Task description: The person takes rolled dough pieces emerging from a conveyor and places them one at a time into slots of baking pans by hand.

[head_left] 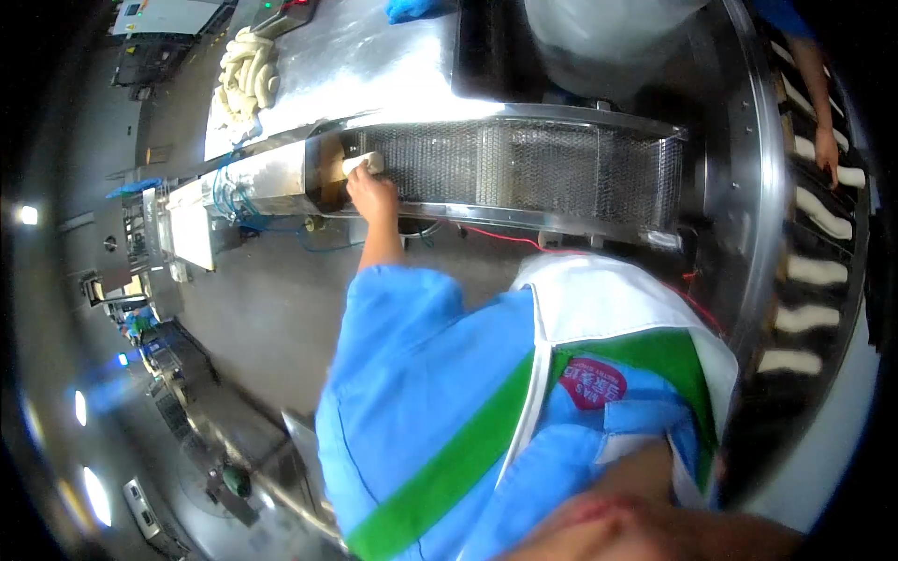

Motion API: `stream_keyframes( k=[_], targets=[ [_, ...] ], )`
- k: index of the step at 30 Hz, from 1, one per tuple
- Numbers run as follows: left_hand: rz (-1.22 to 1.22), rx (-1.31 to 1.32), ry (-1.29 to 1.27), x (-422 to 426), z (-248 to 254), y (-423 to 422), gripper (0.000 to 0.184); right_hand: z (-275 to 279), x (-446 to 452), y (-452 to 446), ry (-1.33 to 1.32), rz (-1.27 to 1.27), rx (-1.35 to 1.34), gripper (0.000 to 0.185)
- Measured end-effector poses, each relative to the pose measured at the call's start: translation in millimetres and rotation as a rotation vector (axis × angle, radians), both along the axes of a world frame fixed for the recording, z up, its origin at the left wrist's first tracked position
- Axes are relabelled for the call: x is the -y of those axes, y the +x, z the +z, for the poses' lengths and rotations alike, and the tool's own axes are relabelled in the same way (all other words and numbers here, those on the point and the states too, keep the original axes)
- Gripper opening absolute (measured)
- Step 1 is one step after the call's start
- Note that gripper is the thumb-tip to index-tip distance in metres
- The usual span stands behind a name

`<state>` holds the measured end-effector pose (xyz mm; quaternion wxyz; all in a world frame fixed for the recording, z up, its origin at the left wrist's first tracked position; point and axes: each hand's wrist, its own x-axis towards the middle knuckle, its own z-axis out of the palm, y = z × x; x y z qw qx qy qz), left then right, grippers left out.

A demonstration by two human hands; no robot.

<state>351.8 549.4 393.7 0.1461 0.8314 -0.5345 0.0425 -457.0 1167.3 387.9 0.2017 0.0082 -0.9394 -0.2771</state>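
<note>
My left hand point(374, 194) reaches from the blue sleeve to the near end of a mesh conveyor belt. Its fingers are closed around a short, pale piece of dough point(365, 163), right beside the outlet of a metal machine point(281, 176). The mesh belt point(533, 168) stretches to the right of the hand, between steel side rails. My right hand is out of the picture.
A pile of pale dough strips point(246, 77) lies on the steel table point(365, 56). At right, a co-worker's hand point(826, 154) touches dough in a row of long dough pieces point(816, 271) on dark trays. A red cable point(505, 237) runs beneath the belt.
</note>
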Motion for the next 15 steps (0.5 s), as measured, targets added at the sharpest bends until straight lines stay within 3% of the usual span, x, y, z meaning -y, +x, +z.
stream_keyframes(
  k=[5, 7, 8, 10, 11, 12, 13, 14, 15],
  targets=[
    [0.073, 0.047, -0.013, -9.4, -0.9, 4.6, 0.053, -2.5, -2.5, -12.3, -0.173, -0.032, -0.048, 0.044],
    [0.035, 0.053, 0.006, -12.3, 1.4, 3.7, 0.054, -19.1, -54.7, -44.5, 0.373, 0.743, 0.021, 0.045],
    [-0.007, 0.062, 0.021, -12.8, 3.3, 1.9, 0.055, -20.7, -51.7, -47.7, 0.378, 0.741, 0.017, 0.045],
    [-0.073, 0.087, 0.040, -11.7, 3.2, -2.8, 0.052, -27.7, -48.4, -51.2, 0.248, 0.290, 0.029, 0.037],
    [-0.047, -0.045, 0.027, -10.1, 1.1, -5.1, 0.047, -36.9, -66.8, -62.9, 0.286, 0.532, -0.144, 0.028],
    [-0.083, -0.206, 0.020, 10.2, -5.9, -23.3, 0.042, -20.9, -59.5, -36.9, 0.252, 0.467, -0.041, 0.029],
    [-0.206, 0.084, 0.273, 15.8, 12.9, -41.8, 0.033, -6.6, -56.3, -12.2, 0.216, 0.396, 0.058, 0.031],
    [-0.270, 0.068, 0.298, 15.5, 5.2, -39.2, 0.032, 14.6, -42.8, 20.8, 0.180, 0.321, 0.152, 0.033],
    [-0.163, -0.093, 0.332, 18.3, 28.0, -63.3, 0.033, 22.9, -27.6, 31.2, -0.193, -0.031, 0.371, 0.043]
  ],
)
